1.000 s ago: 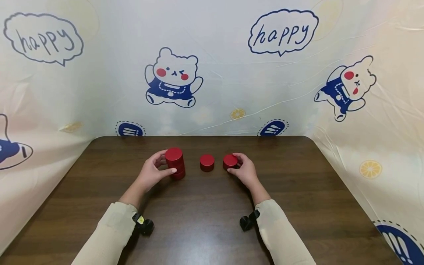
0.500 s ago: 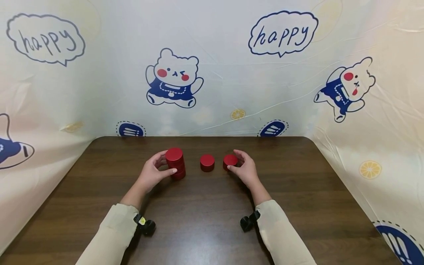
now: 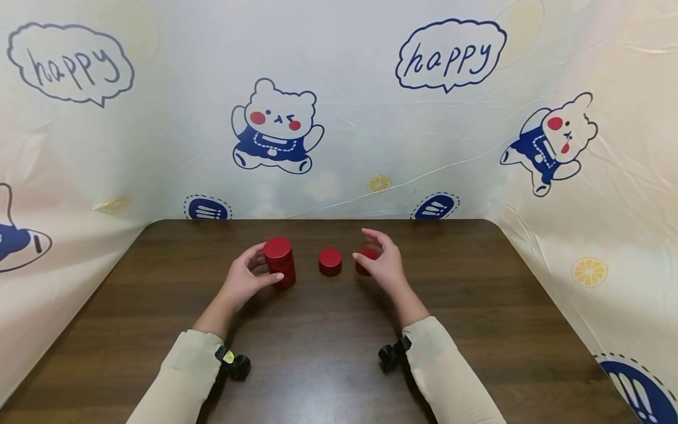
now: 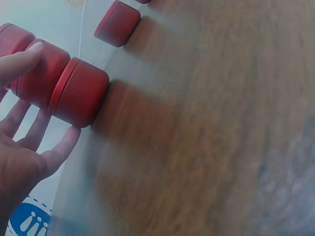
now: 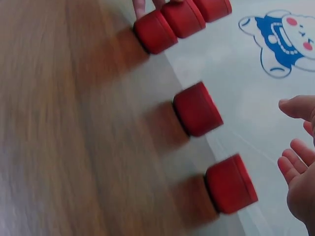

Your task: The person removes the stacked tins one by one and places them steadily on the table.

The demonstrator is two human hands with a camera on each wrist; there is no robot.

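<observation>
Three small round red lidded tins (image 3: 278, 250) stand stacked upright left of the table's middle. My left hand (image 3: 242, 284) holds this stack, thumb across the near side and fingers round the far left side. A single red tin (image 3: 331, 262) stands apart to the right of the stack. Farther right is another red tin (image 5: 231, 186), partly hidden behind my right thumb in the head view. Above that tin hovers my right hand (image 3: 389, 268), thumb and fingers spread, holding nothing. In the right wrist view a gap shows between the hand and the tin.
The brown wooden table (image 3: 318, 353) ends at its back edge just behind the tins. A printed cloth backdrop (image 3: 349, 118) with bears hangs behind and along both sides. A black wrist camera (image 3: 392, 356) is strapped to each forearm.
My right hand has let go of the rightmost tin and risen above it, shifting slightly left with the fingers spreading. My left hand and the stack stay in place.
</observation>
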